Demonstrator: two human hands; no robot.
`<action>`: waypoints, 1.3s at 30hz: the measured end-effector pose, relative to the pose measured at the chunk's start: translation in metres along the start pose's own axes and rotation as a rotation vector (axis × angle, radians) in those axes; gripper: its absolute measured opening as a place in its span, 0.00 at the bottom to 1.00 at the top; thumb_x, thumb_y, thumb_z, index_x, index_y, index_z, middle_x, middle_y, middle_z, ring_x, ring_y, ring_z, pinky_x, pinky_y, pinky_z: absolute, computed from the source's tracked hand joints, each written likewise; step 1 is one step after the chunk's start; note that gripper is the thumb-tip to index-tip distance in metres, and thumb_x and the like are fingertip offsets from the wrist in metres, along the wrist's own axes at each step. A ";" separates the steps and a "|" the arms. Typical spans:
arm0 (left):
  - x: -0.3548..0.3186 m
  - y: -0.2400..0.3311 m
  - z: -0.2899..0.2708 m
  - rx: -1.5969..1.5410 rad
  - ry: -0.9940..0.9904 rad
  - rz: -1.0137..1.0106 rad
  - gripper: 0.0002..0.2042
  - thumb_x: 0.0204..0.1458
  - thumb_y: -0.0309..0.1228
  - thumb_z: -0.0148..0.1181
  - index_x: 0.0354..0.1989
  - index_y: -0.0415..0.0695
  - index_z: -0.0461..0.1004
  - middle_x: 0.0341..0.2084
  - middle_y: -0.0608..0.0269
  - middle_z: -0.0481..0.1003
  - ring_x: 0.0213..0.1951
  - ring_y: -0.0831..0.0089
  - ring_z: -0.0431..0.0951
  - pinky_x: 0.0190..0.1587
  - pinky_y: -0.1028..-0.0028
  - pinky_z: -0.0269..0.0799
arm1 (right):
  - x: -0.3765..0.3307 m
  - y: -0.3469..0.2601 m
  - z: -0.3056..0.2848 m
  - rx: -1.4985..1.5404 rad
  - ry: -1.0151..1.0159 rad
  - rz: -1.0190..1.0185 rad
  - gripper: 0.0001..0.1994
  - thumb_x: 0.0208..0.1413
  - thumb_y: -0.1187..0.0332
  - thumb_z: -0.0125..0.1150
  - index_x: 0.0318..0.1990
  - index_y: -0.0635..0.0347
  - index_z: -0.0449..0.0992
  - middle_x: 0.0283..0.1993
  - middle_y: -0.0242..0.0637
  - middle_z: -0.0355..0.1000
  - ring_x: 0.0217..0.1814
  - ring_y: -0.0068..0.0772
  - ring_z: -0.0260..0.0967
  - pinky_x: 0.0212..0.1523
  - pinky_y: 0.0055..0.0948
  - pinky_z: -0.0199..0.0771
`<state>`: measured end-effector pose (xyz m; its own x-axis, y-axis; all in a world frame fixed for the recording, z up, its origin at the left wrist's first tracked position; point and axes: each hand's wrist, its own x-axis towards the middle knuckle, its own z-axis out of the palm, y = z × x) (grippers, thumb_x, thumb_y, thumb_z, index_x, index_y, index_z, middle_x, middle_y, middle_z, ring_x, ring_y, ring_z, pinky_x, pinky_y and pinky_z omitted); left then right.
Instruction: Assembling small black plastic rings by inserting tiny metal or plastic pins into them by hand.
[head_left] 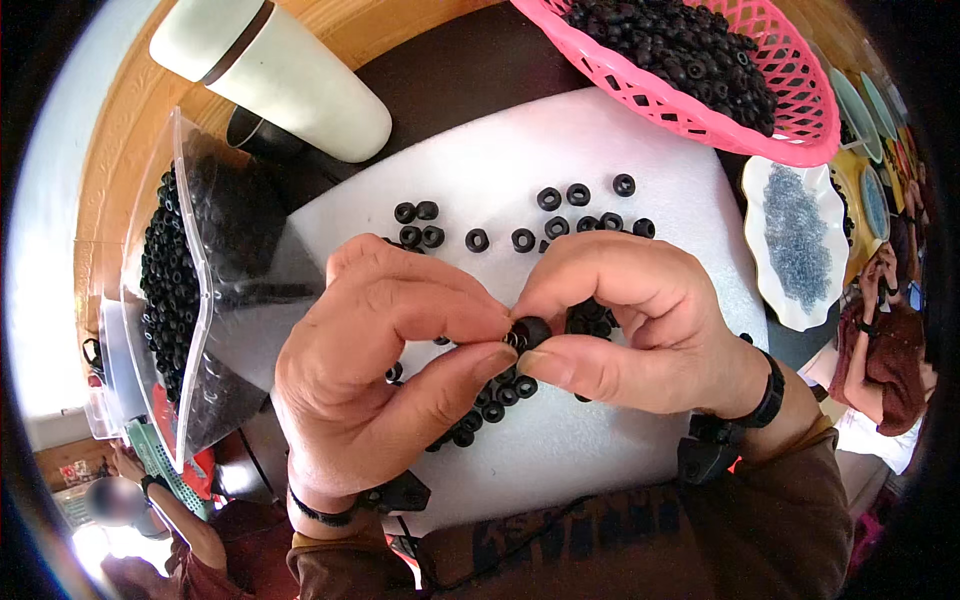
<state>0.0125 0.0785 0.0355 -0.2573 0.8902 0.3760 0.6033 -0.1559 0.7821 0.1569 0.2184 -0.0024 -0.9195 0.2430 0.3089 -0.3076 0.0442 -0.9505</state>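
Over the white foam sheet [620, 450], my left hand [375, 350] and my right hand [640, 320] meet fingertip to fingertip. Thumb and forefinger of the right hand pinch a small black rubber ring [533, 331]. A small shiny metal ring or coil [514, 340] shows at its left side, held in the left hand's pinch; its exact form is too small to tell. Several loose black rings [477, 240] lie on the sheet beyond the hands. More of them [493, 411] lie in a cluster beneath the fingers, partly hidden.
A pink basket [670, 112] full of black rings stands at the far right, near a white scalloped dish [755, 230] of small silvery pieces. At left are a clear plastic box [190, 300] of black rings and a white tumbler [300, 85]. Other people sit at both sides.
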 end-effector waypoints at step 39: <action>-0.021 0.008 0.078 0.599 -0.589 0.218 0.12 0.33 0.28 0.55 0.31 0.47 0.72 0.31 0.70 0.67 0.37 0.72 0.68 0.46 0.65 0.55 | -0.011 0.004 -0.033 0.362 0.233 0.029 0.10 0.50 0.67 0.62 0.34 0.67 0.76 0.25 0.29 0.71 0.27 0.16 0.67 0.28 0.16 0.67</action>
<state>0.0815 0.0917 -0.0049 0.2428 0.9693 0.0390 0.9322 -0.2442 0.2673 0.1735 0.2477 -0.0106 -0.8618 0.4536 0.2271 -0.3871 -0.2989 -0.8722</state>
